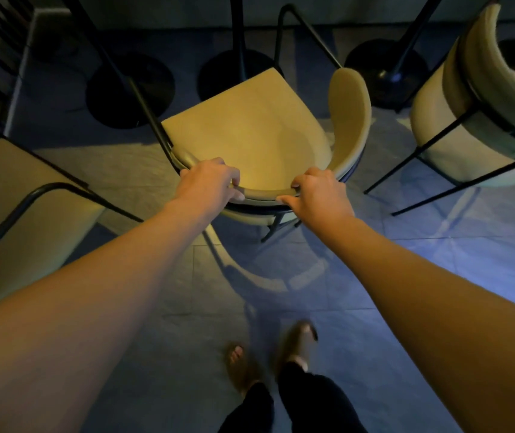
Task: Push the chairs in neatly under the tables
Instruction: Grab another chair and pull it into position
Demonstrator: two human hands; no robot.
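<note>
A beige padded chair point(250, 129) with a curved backrest and thin black metal legs stands in the middle of the view, its seat facing away from me toward the black table posts. My left hand point(209, 179) grips the top of the backrest on its left part, fingers curled over the rim. My right hand point(318, 192) grips the same rim a little to the right, thumb under the edge. The black table pedestal point(237, 70) with a round base stands just beyond the seat's far corner.
A second beige chair point(468, 126) stands at the right. A third chair point(25, 201) is at the left, close to my left forearm. More round black table bases point(131, 89) sit on the tiled floor. My feet point(268, 354) are below.
</note>
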